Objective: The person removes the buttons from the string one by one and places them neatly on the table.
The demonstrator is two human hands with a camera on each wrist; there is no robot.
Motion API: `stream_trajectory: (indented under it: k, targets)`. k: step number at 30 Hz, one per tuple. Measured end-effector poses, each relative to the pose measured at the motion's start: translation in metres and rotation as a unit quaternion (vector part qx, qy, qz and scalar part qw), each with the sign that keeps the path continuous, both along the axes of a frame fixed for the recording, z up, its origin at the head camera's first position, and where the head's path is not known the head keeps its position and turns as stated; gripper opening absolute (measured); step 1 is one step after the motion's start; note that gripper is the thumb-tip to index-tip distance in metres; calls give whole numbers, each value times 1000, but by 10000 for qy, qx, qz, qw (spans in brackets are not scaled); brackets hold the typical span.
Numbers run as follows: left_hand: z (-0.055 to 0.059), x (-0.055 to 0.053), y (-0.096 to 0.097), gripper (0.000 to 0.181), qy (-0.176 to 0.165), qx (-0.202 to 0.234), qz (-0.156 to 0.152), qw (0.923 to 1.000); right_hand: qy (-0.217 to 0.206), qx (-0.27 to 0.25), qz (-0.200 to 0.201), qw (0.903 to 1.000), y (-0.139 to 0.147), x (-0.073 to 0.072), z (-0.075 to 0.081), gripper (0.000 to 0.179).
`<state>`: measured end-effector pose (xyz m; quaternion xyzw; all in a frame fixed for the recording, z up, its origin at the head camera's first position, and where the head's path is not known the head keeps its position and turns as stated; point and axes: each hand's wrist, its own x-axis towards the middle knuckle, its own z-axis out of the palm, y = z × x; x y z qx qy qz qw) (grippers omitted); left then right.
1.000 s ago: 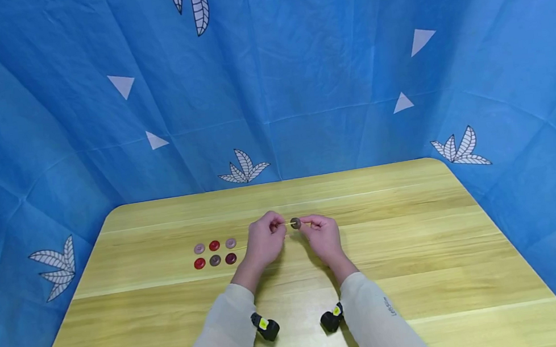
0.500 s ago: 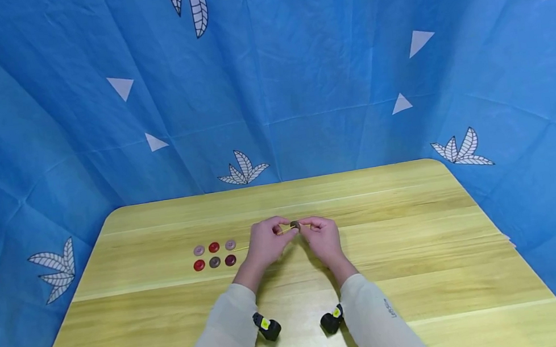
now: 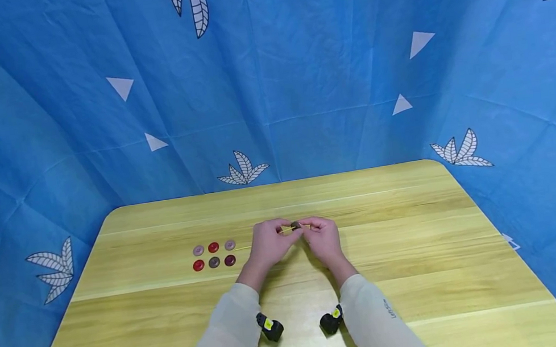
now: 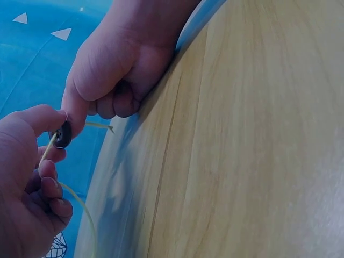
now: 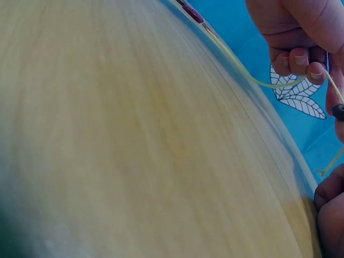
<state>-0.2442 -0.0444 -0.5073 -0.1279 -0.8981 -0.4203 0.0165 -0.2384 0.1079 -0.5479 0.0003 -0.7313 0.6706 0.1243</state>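
Note:
A dark brown button (image 4: 63,134) is threaded on a yellow string and stands on edge between the two hands above the table. My left hand (image 3: 271,242) has its thumb and index finger around the button, and the yellow string (image 4: 85,207) runs through its curled lower fingers. From the other side, the thumb and index finger of my right hand (image 3: 322,238) pinch the button. A short string end sticks out past it in the left wrist view. On the other side, the string trails from the left hand toward the loose buttons on the table.
Several loose buttons lie in two rows on the left of the wooden table (image 3: 423,271), among them a red button (image 3: 198,265), a dark red button (image 3: 230,260) and a pale pink button (image 3: 198,250). A blue patterned curtain (image 3: 329,76) surrounds the table's back and sides.
The left hand has moved right, from holding the string a little away from the button to having its fingertips at the button. The button has turned more edge-on. The right hand has barely moved.

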Motion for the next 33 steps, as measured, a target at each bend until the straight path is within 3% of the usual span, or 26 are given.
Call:
stream_trajectory:
  k: [3, 6, 10, 15, 20, 28, 31, 33]
  targets:
    - [3, 1, 2, 35, 60, -7, 39, 10000, 165, 47, 77, 9998, -1, 6, 13, 9]
    - [4, 2, 4, 33, 106, -32, 98, 9999, 193, 68, 51, 9998, -1, 6, 13, 9]
    - [3, 2, 6, 32, 151, -117, 363, 9992, 111, 56, -59, 9999, -1, -2, -3, 8]
    - [0, 1, 6, 28, 468, -46, 560, 9973, 200, 107, -110, 9997, -1, -4, -8, 7]
    - [-2, 2, 6, 25, 844, -24, 459, 9954, 192, 133, -136, 9996, -1, -4, -8, 7]
    - [0, 4, 8, 28, 790, -262, 206, 9963, 83, 64, -137, 9999, 0, -3, -7, 7]
    - [1, 4, 8, 30, 785, -343, 121, 9963, 156, 92, -96, 9998, -2, 5, 8, 6]
    - [2, 5, 8, 33, 787, -406, 76, 9960, 183, 90, -105, 9997, -2, 5, 8, 7]
